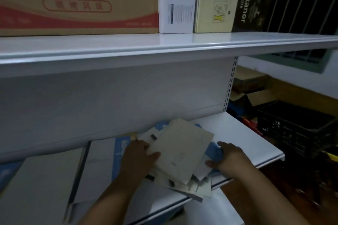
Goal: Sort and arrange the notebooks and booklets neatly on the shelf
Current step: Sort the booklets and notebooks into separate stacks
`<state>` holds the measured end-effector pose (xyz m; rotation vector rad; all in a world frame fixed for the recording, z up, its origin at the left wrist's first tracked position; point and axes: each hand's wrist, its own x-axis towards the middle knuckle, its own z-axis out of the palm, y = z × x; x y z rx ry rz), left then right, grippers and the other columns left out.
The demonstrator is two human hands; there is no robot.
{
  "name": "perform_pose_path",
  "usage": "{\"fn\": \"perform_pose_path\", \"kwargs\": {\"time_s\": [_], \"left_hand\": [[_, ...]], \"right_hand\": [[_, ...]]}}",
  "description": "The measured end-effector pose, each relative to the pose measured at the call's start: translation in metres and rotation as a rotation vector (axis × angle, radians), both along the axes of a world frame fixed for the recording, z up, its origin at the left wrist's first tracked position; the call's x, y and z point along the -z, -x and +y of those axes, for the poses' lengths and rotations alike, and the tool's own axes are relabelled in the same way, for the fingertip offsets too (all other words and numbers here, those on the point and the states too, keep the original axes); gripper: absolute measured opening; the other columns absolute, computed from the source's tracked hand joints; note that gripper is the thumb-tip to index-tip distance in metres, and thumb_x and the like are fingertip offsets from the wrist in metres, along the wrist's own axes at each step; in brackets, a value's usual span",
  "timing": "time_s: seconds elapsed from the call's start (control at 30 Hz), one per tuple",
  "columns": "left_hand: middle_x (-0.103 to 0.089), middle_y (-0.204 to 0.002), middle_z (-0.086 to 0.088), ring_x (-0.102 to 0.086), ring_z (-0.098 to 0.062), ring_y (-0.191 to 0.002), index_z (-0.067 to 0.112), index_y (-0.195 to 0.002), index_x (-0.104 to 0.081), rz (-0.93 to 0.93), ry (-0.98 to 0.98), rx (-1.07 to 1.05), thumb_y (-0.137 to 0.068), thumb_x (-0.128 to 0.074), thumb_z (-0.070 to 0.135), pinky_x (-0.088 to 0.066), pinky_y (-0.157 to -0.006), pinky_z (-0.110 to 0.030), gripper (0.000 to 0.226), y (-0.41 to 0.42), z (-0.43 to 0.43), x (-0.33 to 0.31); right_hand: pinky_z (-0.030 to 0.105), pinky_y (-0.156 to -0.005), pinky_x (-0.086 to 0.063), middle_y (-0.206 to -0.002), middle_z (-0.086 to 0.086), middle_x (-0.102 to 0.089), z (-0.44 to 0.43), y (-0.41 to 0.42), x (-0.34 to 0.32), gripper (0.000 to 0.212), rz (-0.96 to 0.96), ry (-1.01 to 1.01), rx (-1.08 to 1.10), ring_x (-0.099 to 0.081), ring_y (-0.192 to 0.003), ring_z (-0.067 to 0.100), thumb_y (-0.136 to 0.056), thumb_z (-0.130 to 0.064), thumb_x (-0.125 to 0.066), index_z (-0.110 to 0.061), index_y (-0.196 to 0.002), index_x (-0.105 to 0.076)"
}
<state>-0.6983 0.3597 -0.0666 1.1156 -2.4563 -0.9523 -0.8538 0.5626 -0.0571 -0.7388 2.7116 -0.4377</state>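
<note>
A loose pile of booklets lies on the lower white shelf (243, 133), skewed and overhanging its front edge. On top is a cream booklet (181, 150); blue-and-white notebooks (119, 153) stick out beneath it. My left hand (139, 159) presses on the pile's left side, thumb against the cream booklet's edge. My right hand (230, 157) grips the pile's right side, fingers curled around a blue cover (214, 151). Several larger grey-white books (45, 184) lie flat to the left.
The upper shelf (164, 49) juts out above, carrying a brown cardboard box (78, 0), a white box (176, 2) and a yellow box (215, 0). To the right, beyond the shelf's end, stand a black crate (292, 129) and open cartons (256, 95).
</note>
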Motion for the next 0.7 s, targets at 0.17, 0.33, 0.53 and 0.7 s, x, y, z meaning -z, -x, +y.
{"fn": "perform_pose_path", "kwargs": {"time_s": [0.17, 0.33, 0.53, 0.7], "left_hand": [[-0.053, -0.089, 0.000, -0.054, -0.012, -0.079, 0.015, -0.089, -0.049, 0.025, -0.216, 0.055, -0.080, -0.067, 0.023, -0.046, -0.059, -0.026, 0.022, -0.011, -0.008, -0.015], [-0.052, -0.089, -0.002, -0.057, -0.019, -0.078, 0.015, -0.088, -0.047, 0.483, -0.551, -0.212, -0.088, -0.058, 0.006, -0.055, -0.049, -0.028, 0.014, -0.075, -0.024, -0.045], [-0.050, -0.110, -0.014, -0.053, -0.028, -0.084, 0.009, -0.114, -0.044, 0.635, -0.395, -0.678, -0.087, -0.056, 0.002, -0.046, -0.066, -0.034, 0.030, -0.189, -0.073, -0.037], [-0.054, -0.119, -0.025, -0.056, -0.036, -0.092, -0.001, -0.116, -0.046, 0.392, -0.321, -0.885, -0.084, -0.062, 0.003, -0.051, -0.085, -0.051, 0.036, -0.247, -0.090, -0.011]], "right_hand": [[0.017, -0.049, -0.044, -0.079, 0.008, -0.068, 0.020, -0.005, -0.032, 0.022, -0.136, 0.166, 0.014, -0.060, -0.063, 0.014, -0.081, -0.018, -0.064, -0.004, -0.099, -0.065], [0.020, -0.035, -0.041, -0.048, 0.011, -0.065, 0.004, -0.032, -0.064, 0.008, -0.437, 0.615, 0.078, -0.052, -0.039, 0.014, -0.084, 0.000, -0.061, -0.007, -0.086, -0.062], [0.021, -0.037, -0.043, -0.044, 0.008, -0.063, -0.101, -0.103, -0.037, 0.012, -0.512, 0.654, -0.063, -0.055, -0.035, 0.011, -0.087, -0.003, -0.058, -0.007, -0.077, -0.062], [0.024, -0.042, -0.046, -0.060, 0.013, -0.060, -0.146, -0.137, -0.003, 0.018, -0.413, 0.506, -0.169, -0.058, -0.046, 0.019, -0.088, -0.006, -0.050, 0.000, -0.075, -0.059]]}}
